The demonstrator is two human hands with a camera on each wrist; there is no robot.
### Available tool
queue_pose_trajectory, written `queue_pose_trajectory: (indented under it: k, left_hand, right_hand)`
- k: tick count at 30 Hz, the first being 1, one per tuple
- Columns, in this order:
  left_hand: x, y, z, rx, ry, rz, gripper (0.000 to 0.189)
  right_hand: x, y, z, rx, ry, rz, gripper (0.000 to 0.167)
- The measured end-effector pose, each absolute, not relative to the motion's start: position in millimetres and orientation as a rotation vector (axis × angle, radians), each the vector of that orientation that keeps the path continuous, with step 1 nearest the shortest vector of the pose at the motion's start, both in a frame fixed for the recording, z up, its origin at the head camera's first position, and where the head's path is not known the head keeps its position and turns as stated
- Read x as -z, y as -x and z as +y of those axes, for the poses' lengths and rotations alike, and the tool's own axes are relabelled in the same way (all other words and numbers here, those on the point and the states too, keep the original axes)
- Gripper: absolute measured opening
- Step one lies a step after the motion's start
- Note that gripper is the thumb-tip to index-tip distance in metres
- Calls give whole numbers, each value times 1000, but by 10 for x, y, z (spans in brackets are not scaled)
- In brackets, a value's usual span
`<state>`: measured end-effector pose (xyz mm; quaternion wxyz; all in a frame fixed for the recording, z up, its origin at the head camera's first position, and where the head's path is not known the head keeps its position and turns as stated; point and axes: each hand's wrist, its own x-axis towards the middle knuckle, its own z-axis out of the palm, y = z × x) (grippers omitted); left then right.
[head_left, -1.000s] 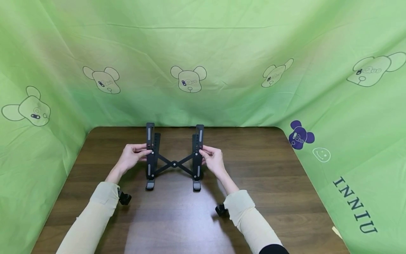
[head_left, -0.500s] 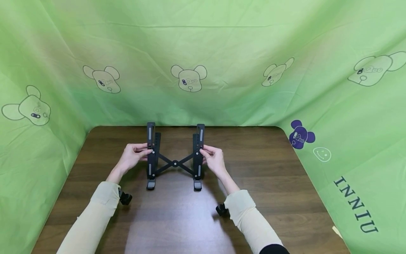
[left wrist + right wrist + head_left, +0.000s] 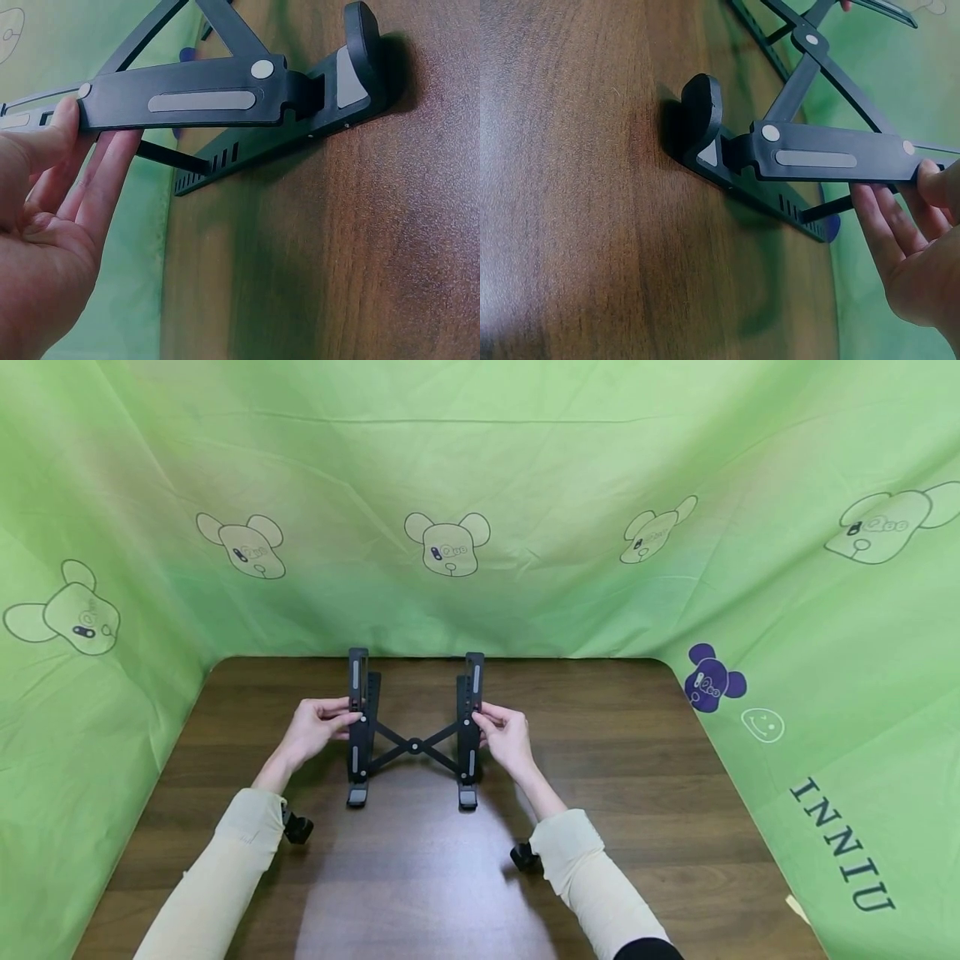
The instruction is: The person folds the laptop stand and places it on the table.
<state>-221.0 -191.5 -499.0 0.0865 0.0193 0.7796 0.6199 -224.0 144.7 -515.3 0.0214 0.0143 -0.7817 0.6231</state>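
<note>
A black folding laptop stand (image 3: pixel 414 746) stands unfolded near the back of the table, its two side arms joined by an X-shaped brace. My left hand (image 3: pixel 315 727) pinches the left arm at its outer edge, thumb on top and fingers beneath. In the left wrist view the raised arm (image 3: pixel 202 96) slants above a slotted base bar (image 3: pixel 247 154), with a strut between them. On the other side my right hand (image 3: pixel 506 737) grips the right arm the same way. The right wrist view shows that arm (image 3: pixel 825 154) raised over its base, the front lip (image 3: pixel 702 109) turned up.
The brown wood-grain table (image 3: pixel 637 777) ends at a green printed curtain (image 3: pixel 525 610) behind and at both sides. Black wrist cameras (image 3: pixel 298 829) hang below both sleeves. A small pale piece (image 3: pixel 797 907) shows at the table's right edge.
Hands and laptop stand keep the same hold and pose. Only a very slight shift of the whole head view shows.
</note>
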Motion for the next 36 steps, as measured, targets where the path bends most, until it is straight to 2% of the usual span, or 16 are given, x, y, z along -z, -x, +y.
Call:
queue_pose_trajectory:
  k: [36]
  left_hand:
    - [5037,2228,-1903,-1893,-76,2290,45]
  right_hand:
    - [5163,2231,1430,-1917,-25,-2433,31]
